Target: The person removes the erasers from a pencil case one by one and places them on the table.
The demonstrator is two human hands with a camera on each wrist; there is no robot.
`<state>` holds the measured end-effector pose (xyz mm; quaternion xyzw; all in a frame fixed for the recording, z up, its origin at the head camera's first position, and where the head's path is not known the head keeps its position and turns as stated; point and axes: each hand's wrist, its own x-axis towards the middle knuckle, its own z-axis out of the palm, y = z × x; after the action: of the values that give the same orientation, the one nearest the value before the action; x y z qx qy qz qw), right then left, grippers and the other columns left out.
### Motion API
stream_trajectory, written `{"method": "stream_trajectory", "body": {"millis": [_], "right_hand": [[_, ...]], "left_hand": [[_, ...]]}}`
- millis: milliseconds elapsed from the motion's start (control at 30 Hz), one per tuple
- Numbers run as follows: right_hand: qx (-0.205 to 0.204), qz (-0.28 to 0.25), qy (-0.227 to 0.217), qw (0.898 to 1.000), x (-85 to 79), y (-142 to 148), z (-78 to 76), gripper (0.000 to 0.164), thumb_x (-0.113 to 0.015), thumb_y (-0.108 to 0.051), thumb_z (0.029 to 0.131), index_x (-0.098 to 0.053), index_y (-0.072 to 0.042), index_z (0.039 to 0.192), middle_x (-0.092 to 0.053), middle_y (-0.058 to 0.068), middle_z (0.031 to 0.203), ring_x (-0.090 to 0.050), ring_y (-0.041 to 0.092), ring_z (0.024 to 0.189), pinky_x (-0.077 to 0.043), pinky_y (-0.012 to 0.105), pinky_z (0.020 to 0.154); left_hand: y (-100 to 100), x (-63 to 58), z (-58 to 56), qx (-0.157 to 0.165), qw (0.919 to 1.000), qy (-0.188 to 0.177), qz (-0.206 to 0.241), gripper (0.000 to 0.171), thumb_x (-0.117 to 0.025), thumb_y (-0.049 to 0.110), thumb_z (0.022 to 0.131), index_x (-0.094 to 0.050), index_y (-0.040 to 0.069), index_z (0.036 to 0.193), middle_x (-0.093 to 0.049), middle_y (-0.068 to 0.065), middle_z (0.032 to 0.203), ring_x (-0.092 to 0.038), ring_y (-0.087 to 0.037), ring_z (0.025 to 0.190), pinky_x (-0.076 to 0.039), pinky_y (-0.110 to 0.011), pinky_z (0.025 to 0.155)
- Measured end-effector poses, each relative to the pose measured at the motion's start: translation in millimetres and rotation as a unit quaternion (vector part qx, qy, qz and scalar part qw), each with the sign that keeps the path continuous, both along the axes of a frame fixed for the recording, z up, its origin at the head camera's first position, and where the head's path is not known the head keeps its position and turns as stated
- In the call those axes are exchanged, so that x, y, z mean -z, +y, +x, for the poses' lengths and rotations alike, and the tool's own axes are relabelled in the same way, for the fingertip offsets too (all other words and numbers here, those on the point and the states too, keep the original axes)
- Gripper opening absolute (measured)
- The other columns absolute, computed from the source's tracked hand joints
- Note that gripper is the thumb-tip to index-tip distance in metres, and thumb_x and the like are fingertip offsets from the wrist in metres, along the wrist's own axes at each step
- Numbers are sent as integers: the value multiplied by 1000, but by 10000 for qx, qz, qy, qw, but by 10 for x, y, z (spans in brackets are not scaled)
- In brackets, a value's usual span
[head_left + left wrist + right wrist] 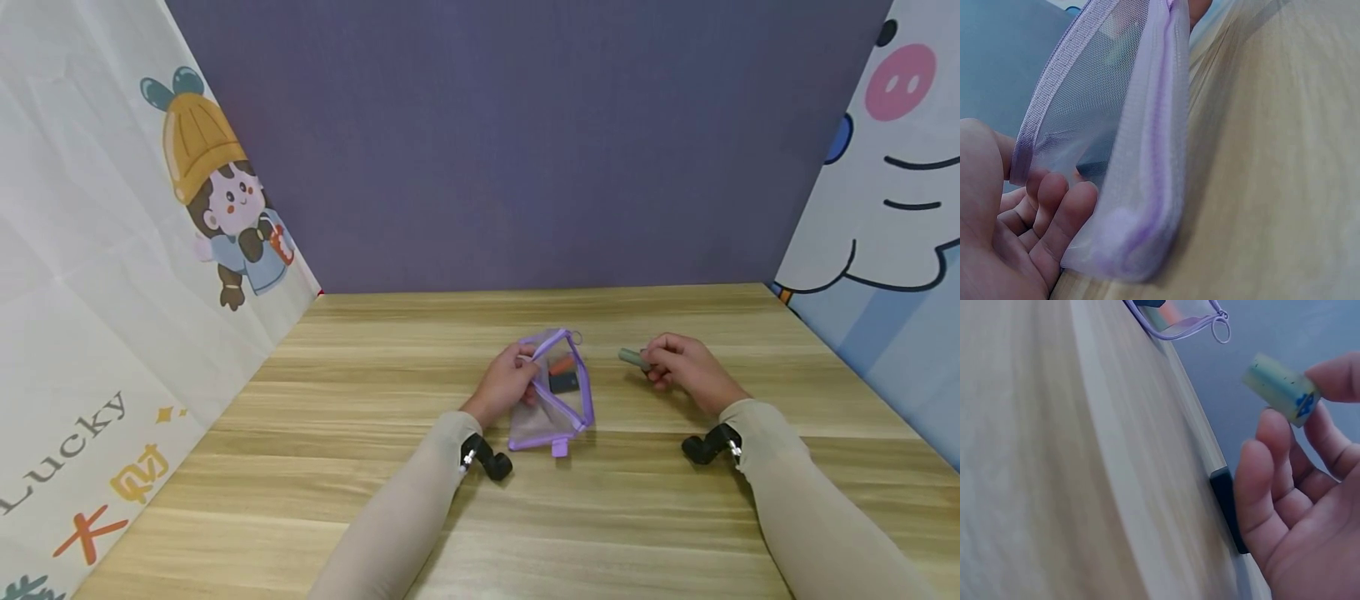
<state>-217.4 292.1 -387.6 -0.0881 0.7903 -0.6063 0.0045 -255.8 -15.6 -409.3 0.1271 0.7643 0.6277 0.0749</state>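
A mesh zipper pouch [528,427] with purple trim lies on the table, its mouth spread apart. My left hand [504,385] pinches the near-left edge of the mouth; in the left wrist view the lilac zipper band [1063,69] runs up from between thumb and fingers. Inside the pouch are a dark block [564,382] and an orange piece [561,365]. To the right of it, my right hand [686,367] pinches a short pale-green cylinder [1279,387] between thumb and fingertips. A blue and yellow mark shows at its held end.
A black flat object [1227,509] shows beside the right fingers in the right wrist view. The wooden table [360,375] backs onto a grey-purple panel [525,150]. Printed cloths hang at left [75,250] and right [907,217].
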Motion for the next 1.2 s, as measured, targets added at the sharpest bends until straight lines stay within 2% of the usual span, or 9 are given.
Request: {"method": "stream_trajectory", "body": {"millis": [267,633,1000,1200], "right_hand": [[69,175,-145,9997,-18,24,9,32,-58,-21,102,-55,10,110,-59,19,94,-59,17,74,-58,33,64],[273,455,-142,9985,-52,96,12,33,-51,-16,103,-52,14,117,-55,18,96,-58,18,73,-58,34,63],[205,968,-247,9948,-41,153,23,29,-50,-21,103,-57,7,103,-50,13,88,-51,18,67,-53,33,61],[99,980,-362,9945,-39,154,5,27,-51,-19,102,-56,8,105,-50,13,87,-50,17,67,-52,32,60]], "left_hand": [[-3,7,-6,22,10000,1,-37,24,-63,12,96,-60,9,119,-59,-7,73,-56,-17,53,-55,-30,48],[8,-20,7,29,10000,16,11,23,-63,13,96,-59,7,119,-58,-6,72,-55,-17,51,-55,-30,48],[5,-13,8,43,10000,-41,-2,23,-64,15,97,-59,7,118,-58,-6,73,-56,-18,51,-55,-30,48],[6,-9,8,38,10000,-55,56,23,-63,12,96,-60,7,118,-57,-6,72,-55,-17,51,-55,-30,48]]}}
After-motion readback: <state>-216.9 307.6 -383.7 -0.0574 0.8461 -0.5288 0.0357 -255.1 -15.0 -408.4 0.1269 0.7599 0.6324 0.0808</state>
